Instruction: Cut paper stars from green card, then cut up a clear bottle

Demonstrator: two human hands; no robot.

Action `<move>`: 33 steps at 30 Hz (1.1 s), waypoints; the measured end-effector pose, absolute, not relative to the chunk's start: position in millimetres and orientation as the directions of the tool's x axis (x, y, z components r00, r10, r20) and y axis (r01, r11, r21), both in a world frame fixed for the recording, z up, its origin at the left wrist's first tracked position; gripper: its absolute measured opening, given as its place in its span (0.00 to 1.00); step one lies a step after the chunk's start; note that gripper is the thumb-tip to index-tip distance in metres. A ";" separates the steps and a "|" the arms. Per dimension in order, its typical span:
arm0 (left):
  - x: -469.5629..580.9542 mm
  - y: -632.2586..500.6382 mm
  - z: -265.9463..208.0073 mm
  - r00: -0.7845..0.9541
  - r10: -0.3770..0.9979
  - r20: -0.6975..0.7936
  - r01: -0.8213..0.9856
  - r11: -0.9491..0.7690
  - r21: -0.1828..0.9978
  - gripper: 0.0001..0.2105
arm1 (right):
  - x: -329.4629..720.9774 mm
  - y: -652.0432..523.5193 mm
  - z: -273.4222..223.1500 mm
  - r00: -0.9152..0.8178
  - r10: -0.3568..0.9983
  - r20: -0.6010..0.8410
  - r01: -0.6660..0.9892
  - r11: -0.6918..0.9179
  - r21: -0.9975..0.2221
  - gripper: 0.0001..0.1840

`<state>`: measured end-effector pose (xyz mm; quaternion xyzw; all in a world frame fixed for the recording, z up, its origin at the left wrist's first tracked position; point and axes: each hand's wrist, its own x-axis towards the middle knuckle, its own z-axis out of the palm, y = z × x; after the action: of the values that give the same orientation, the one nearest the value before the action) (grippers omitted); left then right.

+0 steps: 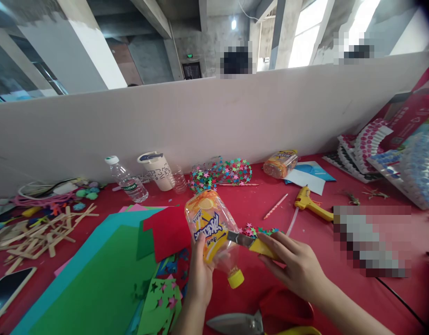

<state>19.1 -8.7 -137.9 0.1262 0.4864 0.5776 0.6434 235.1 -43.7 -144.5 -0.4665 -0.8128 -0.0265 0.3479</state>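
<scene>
My left hand [201, 274] is wrapped round a clear plastic bottle [209, 223] with an orange and yellow label. The bottle is tilted, its yellow cap [235, 278] pointing down toward me. In my right hand [294, 263] is a yellow utility knife [263, 247], and its blade [239, 238] lies against or just over the label side; exact contact cannot be told. Below the hands, scissors [238, 323] with red and yellow handles rest on the red table. Small coloured stars [251, 230] lie behind the knife.
Coloured paper sheets [92, 279], wooden sticks [43, 237] and a phone [10, 295] lie left. Along the white partition [186, 121] stand a water bottle [128, 181], a cup [157, 171] and a star-covered bottle [231, 171]. A yellow glue gun [312, 204] lies right.
</scene>
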 end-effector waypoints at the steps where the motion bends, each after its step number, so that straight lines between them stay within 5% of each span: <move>1: 19.4 -8.3 -136.9 -0.140 0.868 -0.476 -0.625 0.296 0.722 0.19 | 236.5 -43.7 -143.2 -0.348 0.730 0.588 0.763 0.585 -0.274 0.19; 6: 15.5 -4.2 -132.3 -0.170 0.858 -0.485 -0.677 0.256 0.690 0.16 | 235.8 -47.5 -139.4 -0.472 0.701 0.535 0.696 0.669 -0.262 0.18; 33: 13.6 -3.0 -135.6 -0.181 0.893 -0.413 -0.585 0.239 0.775 0.21 | 217.5 -50.0 -146.1 -0.371 0.740 0.561 0.801 0.561 -0.210 0.16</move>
<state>13.6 -3.0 -135.6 0.1585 0.4852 0.5960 0.6199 217.5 -50.0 -146.1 -0.4659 -0.8266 -0.0488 0.3118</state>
